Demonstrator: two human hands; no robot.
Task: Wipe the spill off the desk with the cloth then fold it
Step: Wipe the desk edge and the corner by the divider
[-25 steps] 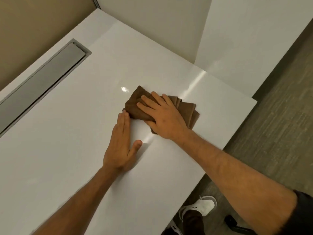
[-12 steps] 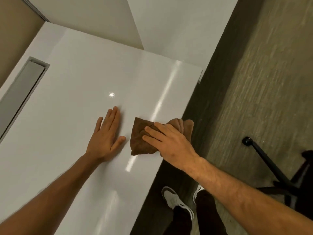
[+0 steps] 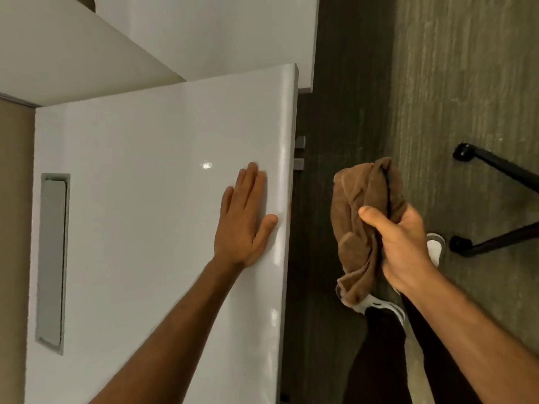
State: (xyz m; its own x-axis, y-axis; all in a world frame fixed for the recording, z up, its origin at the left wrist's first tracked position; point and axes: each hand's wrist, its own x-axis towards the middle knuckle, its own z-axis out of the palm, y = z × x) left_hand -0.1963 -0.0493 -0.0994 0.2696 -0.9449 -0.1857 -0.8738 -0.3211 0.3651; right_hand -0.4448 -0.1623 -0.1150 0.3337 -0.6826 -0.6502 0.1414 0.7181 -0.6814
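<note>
A bunched brown cloth [image 3: 360,217] hangs in the air to the right of the desk, over the floor. My right hand [image 3: 399,243] is shut on it, thumb across the front. The white glossy desk [image 3: 140,199] fills the left half of the view. My left hand [image 3: 243,220] lies flat on the desk, fingers apart, close to the right edge. I see no spill on the desk, only a small light glint above my left fingers.
A grey recessed cable tray [image 3: 52,258] runs along the desk's left side. White partition panels [image 3: 204,36] stand behind the desk. Black chair legs with casters [image 3: 495,205] sit on the grey carpet at the right. My white shoes [image 3: 434,246] are below the cloth.
My right hand has dragged the cloth off the desk's right edge and lifted it bunched into the air. My left hand stayed flat on the desk. The view has swung to the right.
</note>
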